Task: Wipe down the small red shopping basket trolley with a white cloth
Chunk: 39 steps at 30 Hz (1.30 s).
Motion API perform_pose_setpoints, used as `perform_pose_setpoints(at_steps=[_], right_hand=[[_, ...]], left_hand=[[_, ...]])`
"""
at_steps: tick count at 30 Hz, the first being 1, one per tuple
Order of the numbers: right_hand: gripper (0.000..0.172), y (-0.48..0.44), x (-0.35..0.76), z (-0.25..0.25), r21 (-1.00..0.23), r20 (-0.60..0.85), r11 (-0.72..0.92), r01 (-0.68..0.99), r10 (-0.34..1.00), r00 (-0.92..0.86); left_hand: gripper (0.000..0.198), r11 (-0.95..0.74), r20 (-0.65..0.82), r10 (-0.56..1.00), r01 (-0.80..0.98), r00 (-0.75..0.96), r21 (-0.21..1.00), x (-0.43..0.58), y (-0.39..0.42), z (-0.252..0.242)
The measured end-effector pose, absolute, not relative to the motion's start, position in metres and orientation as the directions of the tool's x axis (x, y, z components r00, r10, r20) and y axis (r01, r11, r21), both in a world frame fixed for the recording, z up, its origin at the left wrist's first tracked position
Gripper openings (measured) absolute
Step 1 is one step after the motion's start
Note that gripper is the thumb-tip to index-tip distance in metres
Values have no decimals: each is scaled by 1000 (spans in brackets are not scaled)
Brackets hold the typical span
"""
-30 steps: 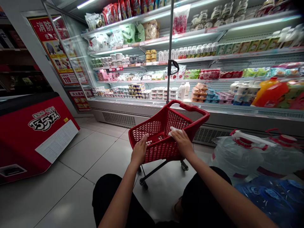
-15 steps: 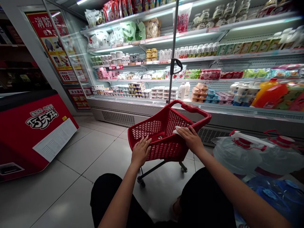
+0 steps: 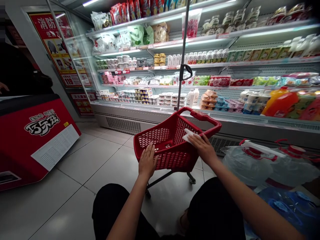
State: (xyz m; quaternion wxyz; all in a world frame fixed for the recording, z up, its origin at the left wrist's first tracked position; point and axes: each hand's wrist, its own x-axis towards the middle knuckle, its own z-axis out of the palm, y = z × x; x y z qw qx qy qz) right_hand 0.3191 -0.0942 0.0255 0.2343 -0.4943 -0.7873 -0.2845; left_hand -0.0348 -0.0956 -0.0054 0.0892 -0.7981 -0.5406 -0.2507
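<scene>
Pressing a white cloth against the red shopping cart's right rim, right hand grips it; left hand rests open on the near wall.

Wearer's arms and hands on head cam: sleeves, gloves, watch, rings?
Left hand and right hand are ungloved, with no ring, watch or bracelet visible. Left arm and right arm are bare to the frame edge, no sleeve in view. Only clothing shown: black trousers over the knees.

The pale tiled floor fills the lower left. On it stand a red shopping cart at centre, a red freezer at far left, and water jugs at right.
</scene>
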Motion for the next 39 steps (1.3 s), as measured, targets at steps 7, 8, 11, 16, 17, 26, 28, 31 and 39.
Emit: perform_pose_setpoints(at_steps=[7,8,11,16,17,26,28,31,39], right_hand=[[69,-89,318,21,132,741,198,971,632,-229],[71,-90,305,16,134,730,221,966,637,-247],[75,-95,275,6,170,672,319,932,654,-347],[75,-95,304,18,222,643,352,909,648,-408],[75,-94,316,21,219,656,323,921,649,-384],[70,-94,271,8,134,659,362,922,663,-356],[67,-97,243,1,132,639,418,899,658,-399],[61,-100,228,-3,152,623,473,868,636,-455],[70,-100,344,31,210,664,266,941,668,-337]], left_hand=[[62,-361,506,827,921,245,144,-22,-97,-4],[63,-354,509,827,924,237,145,-19,-97,-4],[65,-356,507,827,925,244,136,-18,-99,-4],[66,-377,505,821,918,267,127,-24,-99,-3],[66,-375,507,820,918,265,127,-24,-99,-3],[76,-358,567,787,929,245,95,27,-102,-3],[81,-478,571,741,874,352,82,47,-98,-1],[88,-583,560,699,808,444,87,69,-93,-1],[89,-562,538,708,827,457,36,70,-92,-14]])
